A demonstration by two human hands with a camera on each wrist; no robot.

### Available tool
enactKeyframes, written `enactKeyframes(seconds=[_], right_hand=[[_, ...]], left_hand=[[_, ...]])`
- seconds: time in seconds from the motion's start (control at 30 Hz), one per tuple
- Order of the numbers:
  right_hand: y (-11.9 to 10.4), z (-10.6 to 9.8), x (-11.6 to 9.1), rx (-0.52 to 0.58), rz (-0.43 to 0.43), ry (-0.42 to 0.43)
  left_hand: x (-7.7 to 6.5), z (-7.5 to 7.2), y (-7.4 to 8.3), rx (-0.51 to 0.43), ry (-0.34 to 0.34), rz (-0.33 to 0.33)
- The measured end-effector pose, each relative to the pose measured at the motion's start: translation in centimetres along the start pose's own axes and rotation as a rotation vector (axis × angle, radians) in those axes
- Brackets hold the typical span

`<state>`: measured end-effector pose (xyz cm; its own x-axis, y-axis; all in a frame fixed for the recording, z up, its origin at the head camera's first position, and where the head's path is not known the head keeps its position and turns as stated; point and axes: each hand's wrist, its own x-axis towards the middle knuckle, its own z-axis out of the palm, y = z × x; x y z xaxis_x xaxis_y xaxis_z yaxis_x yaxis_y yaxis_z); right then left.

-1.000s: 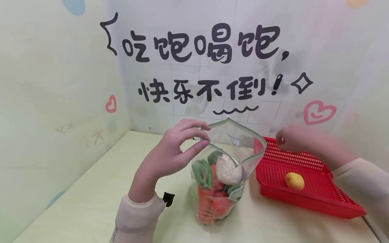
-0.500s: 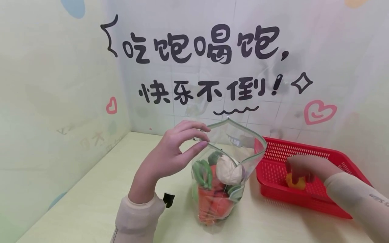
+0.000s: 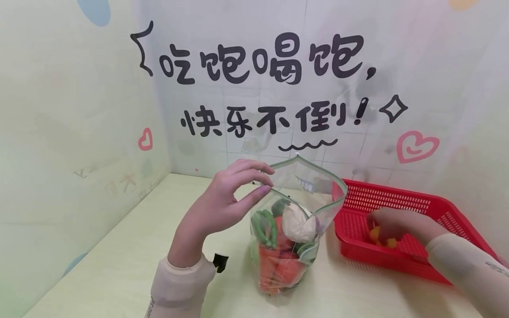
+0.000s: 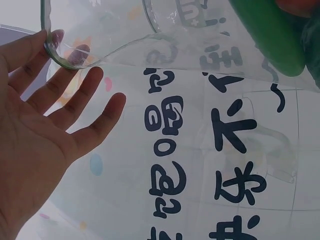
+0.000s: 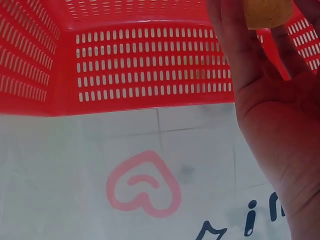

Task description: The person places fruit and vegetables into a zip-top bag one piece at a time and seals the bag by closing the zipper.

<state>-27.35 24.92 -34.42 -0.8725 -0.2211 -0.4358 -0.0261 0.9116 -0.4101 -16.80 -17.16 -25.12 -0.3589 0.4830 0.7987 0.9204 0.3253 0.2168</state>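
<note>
My left hand [image 3: 222, 198] holds the rim of a clear zip bag [image 3: 327, 215] between thumb and fingertips. The bag stands upright with its mouth spread wide. Through its wall I see green peppers [image 3: 264, 227], a carrot [image 3: 267, 267], a red tomato-like vegetable [image 3: 289, 267] and a white bulb-shaped vegetable [image 3: 297, 224]. My right hand [image 3: 393, 221] is down inside a red basket [image 3: 381, 259], its fingers around a yellow potato [image 3: 374, 234]. In the right wrist view, the potato [image 5: 267, 12] shows between the fingers, cut off by the frame's top edge.
The basket sits right of the bag on a pale table [image 3: 131, 256], near the back wall [image 3: 246, 92] with large black lettering. A small black piece [image 3: 220, 262] shows beside the left cuff. The left side wall [image 3: 71, 154] bounds the table.
My right hand has come down from above the basket's back edge to the potato and its fingers have closed around it. The left hand and bag have stayed in place.
</note>
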Motion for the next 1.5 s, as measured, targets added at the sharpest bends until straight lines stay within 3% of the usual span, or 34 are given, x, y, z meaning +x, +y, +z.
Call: enactKeyframes(seconds=[0.1,0.2,0.47,0.6,0.8,1.0,1.17,1.27,1.33,1.4,1.5], right_hand=[[0.2,-0.2,-0.1,-0.101,-0.086,-0.003],[-0.2,-0.9,-0.9,-0.14,-0.158,0.059],[-4.2,-3.4,-6.4,-0.138,-0.424,0.403],[-6.5,-2.4,-9.8,-0.091,-0.59,0.536],[-8.5,0.4,-13.3,0.078,-0.736,0.788],[-10.9,1.1,-15.0,0.129,-0.91,1.098],[-15.3,2.7,-14.8,0.323,-1.119,1.206],[-18.1,3.8,-13.9,0.36,-1.142,1.264],[-19.4,4.4,-13.3,0.325,-1.085,1.288],[-19.9,4.8,-12.7,0.245,-1.036,1.282],[-19.6,4.9,-12.0,0.169,-1.038,1.232]], left_hand=[[0.0,0.1,0.0,-0.004,-0.002,-0.005],[0.0,0.3,0.0,-0.004,-0.006,-0.007],[0.3,0.5,0.0,-0.005,-0.017,0.001],[0.4,0.7,0.2,-0.007,-0.021,-0.002],[0.5,0.6,0.3,-0.008,-0.013,-0.004],[0.5,0.6,0.4,0.0,-0.007,0.006],[0.7,0.8,0.3,0.003,-0.009,0.018],[0.6,0.8,0.2,0.004,-0.011,0.022],[0.6,0.8,0.3,-0.003,-0.012,0.02],[0.6,0.8,0.3,-0.009,-0.011,0.017],[0.8,0.6,0.5,-0.013,-0.009,0.022]])
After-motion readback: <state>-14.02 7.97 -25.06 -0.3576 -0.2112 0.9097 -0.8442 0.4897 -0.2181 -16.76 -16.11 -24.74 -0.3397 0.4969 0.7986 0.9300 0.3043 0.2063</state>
